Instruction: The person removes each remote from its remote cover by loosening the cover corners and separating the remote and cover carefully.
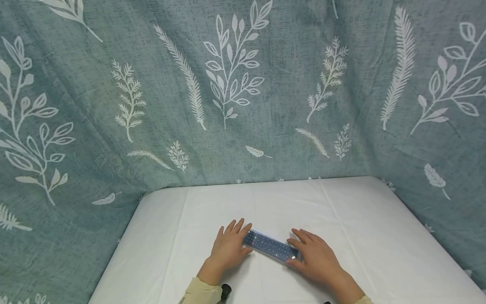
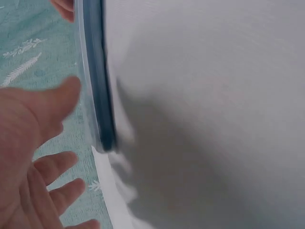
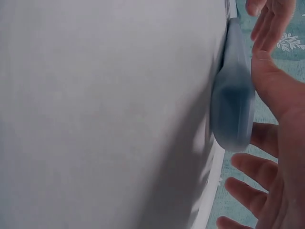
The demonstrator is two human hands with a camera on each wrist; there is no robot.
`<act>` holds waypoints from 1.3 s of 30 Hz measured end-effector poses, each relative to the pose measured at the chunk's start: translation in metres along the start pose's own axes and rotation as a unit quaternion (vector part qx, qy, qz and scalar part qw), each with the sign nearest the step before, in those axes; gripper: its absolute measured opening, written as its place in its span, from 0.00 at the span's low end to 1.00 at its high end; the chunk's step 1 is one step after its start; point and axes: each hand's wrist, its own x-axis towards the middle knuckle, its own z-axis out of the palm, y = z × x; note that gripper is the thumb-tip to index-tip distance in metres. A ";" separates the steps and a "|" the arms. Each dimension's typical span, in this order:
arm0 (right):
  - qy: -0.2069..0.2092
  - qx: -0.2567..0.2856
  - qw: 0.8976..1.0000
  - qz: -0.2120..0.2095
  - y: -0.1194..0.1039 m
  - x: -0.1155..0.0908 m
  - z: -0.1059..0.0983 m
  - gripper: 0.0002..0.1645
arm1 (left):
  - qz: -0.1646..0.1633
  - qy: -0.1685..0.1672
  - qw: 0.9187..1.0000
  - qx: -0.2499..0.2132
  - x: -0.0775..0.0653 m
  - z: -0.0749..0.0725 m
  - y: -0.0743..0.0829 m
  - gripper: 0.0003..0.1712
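A dark remote control [image 1: 270, 246] with rows of buttons, in what looks like a clear plastic cover, lies aslant on the white cloth. My left hand [image 1: 229, 248] is at its upper-left end, fingers spread; in the left wrist view the thumb [image 2: 66, 98] stands just off the edge of the cover. At the lower-right end is my right hand [image 1: 318, 258], its thumb along the near side and its fingers extended beyond the far side. The right wrist view has that thumb [image 3: 267, 71] at the edge of the remote, with one fingertip partly hidden behind it.
White cloth [image 1: 212, 202] with fold creases covers the table. Teal fabric [image 1: 281, 105] with white leaf prints hangs behind and along both sides. A small dark object [image 1: 225, 290] shows by the left sleeve.
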 end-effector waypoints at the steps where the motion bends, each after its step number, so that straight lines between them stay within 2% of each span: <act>1: -0.007 0.003 1.000 0.004 -0.001 0.000 0.001 0.40 | 0.002 -0.002 1.000 0.001 0.001 0.000 0.002 0.39; 15: -0.040 0.012 0.999 0.022 -0.008 -0.003 -0.002 0.36 | -0.015 -0.030 0.999 0.001 0.008 0.007 0.015 0.33; 27: -0.031 0.016 0.999 0.034 -0.012 -0.001 0.001 0.34 | -0.022 0.013 0.999 0.028 0.011 0.010 0.015 0.31; 39: -0.025 0.013 0.999 0.034 -0.012 -0.001 0.003 0.33 | -0.036 0.020 0.999 0.018 0.014 0.012 0.015 0.29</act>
